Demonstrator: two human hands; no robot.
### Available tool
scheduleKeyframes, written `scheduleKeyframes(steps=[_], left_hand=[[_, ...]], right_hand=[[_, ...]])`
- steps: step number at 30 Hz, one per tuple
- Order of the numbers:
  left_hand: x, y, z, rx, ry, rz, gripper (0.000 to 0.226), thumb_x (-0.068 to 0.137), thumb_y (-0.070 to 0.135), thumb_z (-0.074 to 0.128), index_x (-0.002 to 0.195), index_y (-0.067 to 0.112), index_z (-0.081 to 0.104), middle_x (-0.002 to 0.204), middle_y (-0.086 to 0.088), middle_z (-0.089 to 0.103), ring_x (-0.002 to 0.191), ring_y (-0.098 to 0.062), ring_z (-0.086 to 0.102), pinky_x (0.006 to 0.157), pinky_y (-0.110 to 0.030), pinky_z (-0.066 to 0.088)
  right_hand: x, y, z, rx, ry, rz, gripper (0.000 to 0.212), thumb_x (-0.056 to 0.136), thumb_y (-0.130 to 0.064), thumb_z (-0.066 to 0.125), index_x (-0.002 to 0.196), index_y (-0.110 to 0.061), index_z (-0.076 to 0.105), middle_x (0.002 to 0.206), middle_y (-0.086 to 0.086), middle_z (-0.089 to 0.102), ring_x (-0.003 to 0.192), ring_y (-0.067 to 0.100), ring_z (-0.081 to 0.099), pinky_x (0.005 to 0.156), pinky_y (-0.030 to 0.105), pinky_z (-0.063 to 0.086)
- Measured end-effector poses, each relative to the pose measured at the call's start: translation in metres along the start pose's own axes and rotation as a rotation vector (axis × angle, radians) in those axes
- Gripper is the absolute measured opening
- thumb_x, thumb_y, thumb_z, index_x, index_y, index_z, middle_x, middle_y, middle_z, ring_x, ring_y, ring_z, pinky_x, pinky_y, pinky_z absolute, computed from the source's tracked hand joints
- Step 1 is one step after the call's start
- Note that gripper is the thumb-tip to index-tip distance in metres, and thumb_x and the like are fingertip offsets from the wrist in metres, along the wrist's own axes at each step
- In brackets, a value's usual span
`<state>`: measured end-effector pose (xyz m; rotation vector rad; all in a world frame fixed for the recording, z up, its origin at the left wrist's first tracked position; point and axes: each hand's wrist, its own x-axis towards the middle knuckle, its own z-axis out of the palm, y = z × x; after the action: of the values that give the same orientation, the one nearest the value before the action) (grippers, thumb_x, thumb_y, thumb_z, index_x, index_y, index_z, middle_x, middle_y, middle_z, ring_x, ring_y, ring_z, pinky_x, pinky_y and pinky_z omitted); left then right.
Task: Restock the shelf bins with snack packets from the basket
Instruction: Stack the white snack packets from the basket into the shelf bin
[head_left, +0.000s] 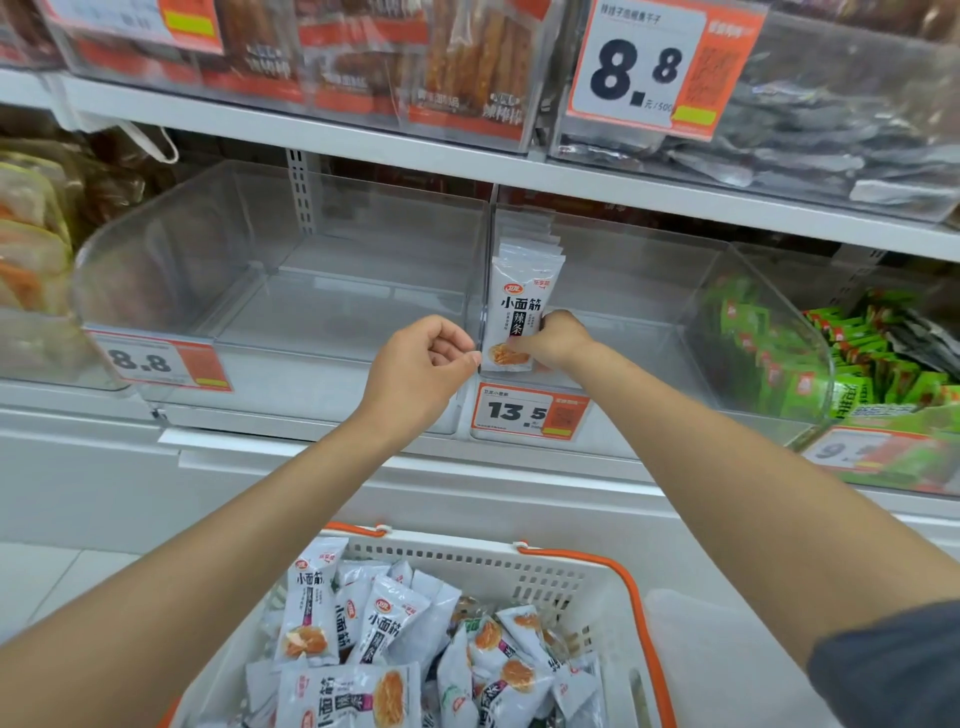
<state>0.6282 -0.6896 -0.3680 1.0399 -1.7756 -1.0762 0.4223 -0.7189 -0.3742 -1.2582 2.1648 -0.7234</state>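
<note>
A row of white snack packets (522, 306) stands upright against the left wall of a clear shelf bin (649, 291). My right hand (556, 343) grips the front packets from the right side, inside that bin. My left hand (423, 364) hovers just outside the bin's front left corner, fingers curled, holding nothing that I can see. Below, a white basket (519, 564) with orange handles holds several more of the same white packets (384, 634).
The clear bin (291, 291) to the left is bare inside. On the right a bin holds green packets (841, 364). Price tags read 13.5 (524, 413) and 8.8 (156, 361). The upper shelf (467, 156) carries more filled bins.
</note>
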Motion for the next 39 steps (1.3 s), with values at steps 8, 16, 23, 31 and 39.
scheduleKeyframes(steps=[8,16,23,31,39], left_hand=[[0.001,0.000,-0.002,0.003,-0.016,-0.003,0.005,0.087,0.018,0.069,0.084,0.018,0.065,0.078,0.000,0.064,0.067,-0.011,0.053,0.070,-0.039,0.054],[-0.007,0.006,0.000,-0.032,0.043,0.030,0.014,0.086,0.012,0.068,0.077,0.017,0.059,0.070,0.004,0.057,0.060,-0.005,0.048,0.062,-0.021,0.044],[-0.051,0.001,0.004,-0.009,-0.061,0.019,0.014,0.085,0.012,0.068,0.076,0.015,0.058,0.066,0.004,0.056,0.053,-0.003,0.045,0.055,-0.016,0.040],[-0.107,-0.057,-0.011,0.358,-0.516,-0.234,0.004,0.088,0.015,0.065,0.087,0.013,0.068,0.076,0.002,0.065,0.070,-0.015,0.062,0.056,-0.020,0.045],[-0.122,-0.098,0.012,0.598,-0.760,-0.255,0.007,0.088,0.012,0.061,0.091,0.016,0.066,0.075,0.015,0.052,0.065,-0.003,0.054,0.060,-0.020,0.042]], right_hand=[[-0.007,-0.008,0.002,-0.016,-0.023,0.019,0.028,0.094,-0.021,0.051,0.114,-0.006,0.063,0.100,0.007,0.063,0.087,0.022,0.058,0.073,0.029,0.045],[-0.051,-0.005,-0.026,-0.187,0.222,-0.051,0.020,0.091,-0.014,0.052,0.073,-0.009,0.058,0.074,0.006,0.057,0.069,0.026,0.051,0.057,0.027,0.040],[-0.153,0.010,-0.004,-0.040,0.410,-0.467,0.015,0.084,-0.007,0.058,0.086,-0.015,0.071,0.076,-0.005,0.066,0.070,0.014,0.061,0.068,0.026,0.046],[-0.186,0.092,0.081,-0.390,-0.204,-0.297,0.020,0.090,-0.011,0.053,0.099,-0.013,0.071,0.092,0.000,0.069,0.082,0.019,0.061,0.074,0.030,0.050],[-0.203,0.134,0.165,-0.625,-0.721,-0.176,0.030,0.090,-0.030,0.059,0.102,-0.003,0.064,0.098,0.012,0.064,0.094,0.029,0.059,0.076,0.035,0.047]])
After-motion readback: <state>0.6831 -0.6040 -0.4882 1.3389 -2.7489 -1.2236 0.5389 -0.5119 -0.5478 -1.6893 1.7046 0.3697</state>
